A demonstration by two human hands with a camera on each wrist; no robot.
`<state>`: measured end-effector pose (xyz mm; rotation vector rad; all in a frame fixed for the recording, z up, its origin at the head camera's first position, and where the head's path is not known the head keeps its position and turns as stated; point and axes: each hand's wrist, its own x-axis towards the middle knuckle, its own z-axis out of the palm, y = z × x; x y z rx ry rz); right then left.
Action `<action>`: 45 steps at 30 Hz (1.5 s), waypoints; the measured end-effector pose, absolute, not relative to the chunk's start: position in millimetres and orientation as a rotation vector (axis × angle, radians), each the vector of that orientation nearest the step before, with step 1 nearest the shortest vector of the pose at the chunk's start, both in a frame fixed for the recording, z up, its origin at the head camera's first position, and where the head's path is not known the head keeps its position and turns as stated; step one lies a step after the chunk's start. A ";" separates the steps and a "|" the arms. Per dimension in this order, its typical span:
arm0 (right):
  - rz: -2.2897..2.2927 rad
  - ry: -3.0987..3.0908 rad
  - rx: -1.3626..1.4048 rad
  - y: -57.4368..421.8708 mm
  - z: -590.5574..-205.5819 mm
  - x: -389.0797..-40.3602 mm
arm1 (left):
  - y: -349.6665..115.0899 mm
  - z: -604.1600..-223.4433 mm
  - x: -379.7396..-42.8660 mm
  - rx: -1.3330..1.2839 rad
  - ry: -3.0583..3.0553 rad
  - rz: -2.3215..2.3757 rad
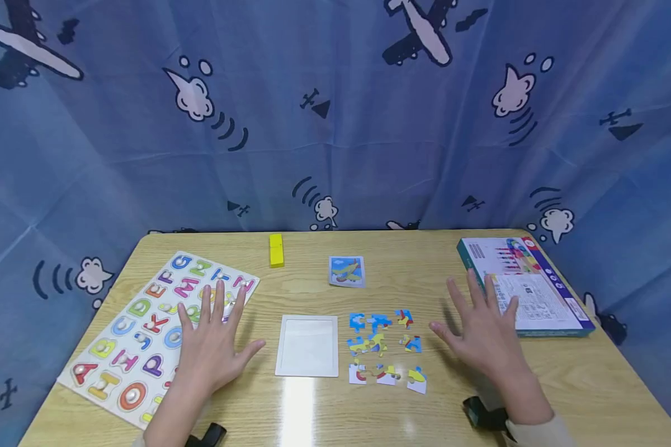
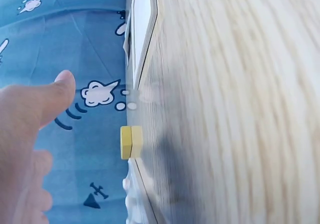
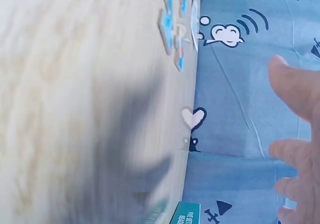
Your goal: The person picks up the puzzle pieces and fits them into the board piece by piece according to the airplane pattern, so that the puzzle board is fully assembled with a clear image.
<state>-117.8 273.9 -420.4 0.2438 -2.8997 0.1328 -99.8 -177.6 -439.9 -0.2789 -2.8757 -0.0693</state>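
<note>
My left hand (image 1: 211, 354) is held with fingers spread over the right part of a white alphabet peg puzzle board (image 1: 107, 366). My right hand (image 1: 483, 332) hovers, fingers spread, between the jigsaw pieces and a flat box. Neither hand holds anything. Between them lies a white square puzzle frame (image 1: 307, 346) with a bare inside. Right of it several loose jigsaw pieces (image 1: 379, 321) in blue, yellow, red and white are laid in rough rows. Behind them lies a small picture card (image 1: 346, 271) showing a yellow plane. In the left wrist view the thumb (image 2: 55, 97) stands apart from the fingers.
A yellow block (image 1: 276, 251) stands near the table's back edge. The flat box (image 1: 528, 288), with a green side, lies at the back right. A blue curtain (image 1: 335, 155) with plane prints hangs behind the wooden table (image 1: 380, 416).
</note>
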 end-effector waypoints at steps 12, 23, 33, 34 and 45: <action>0.089 -2.896 0.237 272.0 -423.7 -115.4 | -174.9 -440.8 -101.0 -0.297 -2.858 -0.089; 0.141 -2.918 0.331 253.0 -426.4 -119.2 | -158.2 -445.1 -103.3 -0.480 -2.909 -0.164; 0.259 -2.886 0.533 211.1 -429.1 -126.6 | -146.7 -451.7 -101.3 -0.685 -2.931 -0.491; 0.280 -2.878 0.558 206.7 -429.2 -127.2 | -146.0 -453.0 -101.6 -0.699 -2.947 -0.542; 0.651 -2.998 0.606 166.8 -431.0 -138.8 | -145.3 -465.8 -104.7 -0.705 -3.034 -0.979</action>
